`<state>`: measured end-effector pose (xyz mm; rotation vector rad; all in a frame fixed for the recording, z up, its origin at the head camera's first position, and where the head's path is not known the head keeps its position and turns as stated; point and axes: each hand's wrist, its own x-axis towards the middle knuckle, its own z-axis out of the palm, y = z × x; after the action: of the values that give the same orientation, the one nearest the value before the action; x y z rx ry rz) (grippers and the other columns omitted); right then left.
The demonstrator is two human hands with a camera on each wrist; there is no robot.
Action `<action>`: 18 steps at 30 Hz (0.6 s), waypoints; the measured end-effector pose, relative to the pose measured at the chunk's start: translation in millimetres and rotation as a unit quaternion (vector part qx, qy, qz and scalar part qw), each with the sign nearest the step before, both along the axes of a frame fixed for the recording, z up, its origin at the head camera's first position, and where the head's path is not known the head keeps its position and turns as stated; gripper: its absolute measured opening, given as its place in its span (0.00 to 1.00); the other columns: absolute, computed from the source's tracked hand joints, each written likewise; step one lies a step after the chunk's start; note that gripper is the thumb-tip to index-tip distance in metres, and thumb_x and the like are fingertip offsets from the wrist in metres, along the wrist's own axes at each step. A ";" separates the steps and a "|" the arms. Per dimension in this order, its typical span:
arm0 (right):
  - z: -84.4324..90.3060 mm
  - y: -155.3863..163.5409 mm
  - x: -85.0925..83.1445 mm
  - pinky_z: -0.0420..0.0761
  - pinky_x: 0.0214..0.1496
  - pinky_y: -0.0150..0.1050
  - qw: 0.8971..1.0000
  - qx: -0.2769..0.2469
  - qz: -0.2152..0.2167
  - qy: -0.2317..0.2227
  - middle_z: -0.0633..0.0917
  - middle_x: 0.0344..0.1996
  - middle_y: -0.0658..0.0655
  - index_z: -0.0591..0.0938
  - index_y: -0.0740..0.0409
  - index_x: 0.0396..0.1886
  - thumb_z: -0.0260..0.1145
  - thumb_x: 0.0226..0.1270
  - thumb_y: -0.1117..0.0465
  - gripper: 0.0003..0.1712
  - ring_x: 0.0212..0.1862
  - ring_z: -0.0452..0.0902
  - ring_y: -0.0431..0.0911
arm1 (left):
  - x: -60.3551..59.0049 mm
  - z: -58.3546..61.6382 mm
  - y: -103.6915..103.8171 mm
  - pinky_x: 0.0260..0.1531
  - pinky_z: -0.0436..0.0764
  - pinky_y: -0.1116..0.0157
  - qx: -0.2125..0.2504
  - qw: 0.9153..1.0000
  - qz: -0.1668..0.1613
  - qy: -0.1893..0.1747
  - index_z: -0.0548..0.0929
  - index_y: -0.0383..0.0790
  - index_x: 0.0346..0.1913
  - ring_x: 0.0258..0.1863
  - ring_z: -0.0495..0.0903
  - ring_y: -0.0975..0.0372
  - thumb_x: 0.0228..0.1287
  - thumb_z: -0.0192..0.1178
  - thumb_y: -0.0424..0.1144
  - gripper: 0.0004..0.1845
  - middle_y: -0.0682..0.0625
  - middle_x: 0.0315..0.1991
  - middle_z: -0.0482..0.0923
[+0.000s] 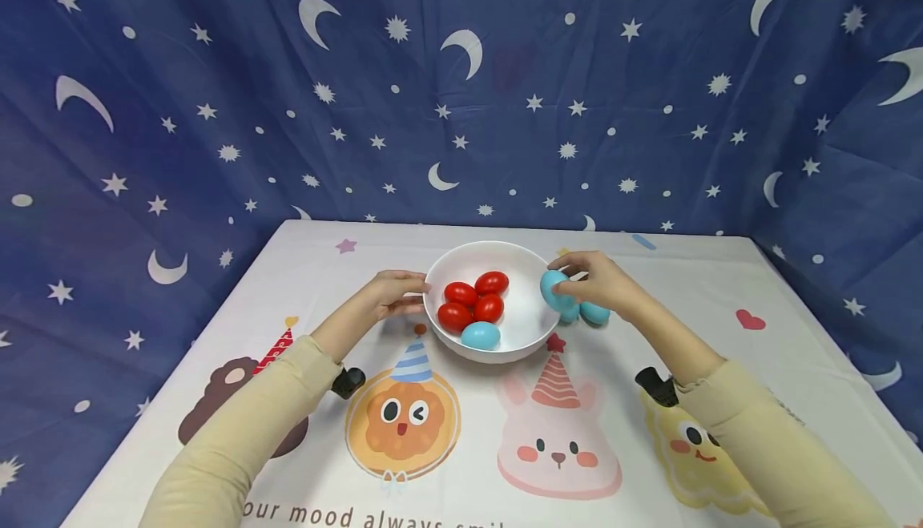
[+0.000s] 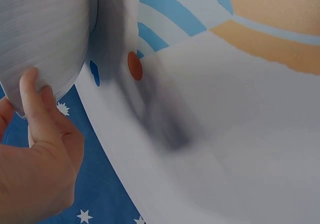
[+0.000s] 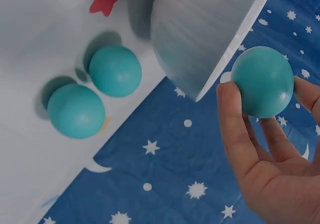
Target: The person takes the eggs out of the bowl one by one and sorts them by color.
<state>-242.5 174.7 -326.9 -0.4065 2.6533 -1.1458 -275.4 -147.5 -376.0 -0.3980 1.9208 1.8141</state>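
Observation:
A white bowl (image 1: 530, 316) stands on the table with several red eggs (image 1: 489, 308) and one light-blue egg (image 1: 481, 336) inside. At its left side my left hand (image 1: 401, 292) grips the wall near the rim; the left wrist view has the fingers (image 2: 36, 101) against the outside of the bowl (image 2: 45, 39). My right hand (image 1: 602, 281) pinches another light-blue egg (image 3: 262, 82) between thumb and fingertips, raised at the bowl's right rim. Two more blue eggs, one nearer the bowl (image 3: 115, 71) and one farther off (image 3: 76, 111), lie on the table below that hand.
A white cloth (image 1: 425, 504) with printed cartoon figures and lettering covers the table. Behind and at both sides hangs a dark blue curtain (image 1: 404, 111) with moons and stars. Black wrist devices show at the left sleeve (image 1: 349, 382) and the right sleeve (image 1: 656, 387).

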 end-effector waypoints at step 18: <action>7.5 37.0 5.9 0.87 0.47 0.45 1.000 -0.009 -0.021 -0.011 0.75 0.54 0.71 0.73 0.68 0.59 0.63 0.63 0.59 0.27 0.54 0.74 0.59 | 0.1 2.8 -0.3 0.27 0.86 0.74 -0.009 1.000 0.003 -0.008 0.70 0.37 0.64 0.24 0.81 0.67 0.63 0.59 0.31 0.25 0.48 0.41 0.76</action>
<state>-236.6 211.7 -319.4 -0.3398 2.6464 -1.1817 -275.3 -147.8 -373.2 -0.4231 1.9276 1.7924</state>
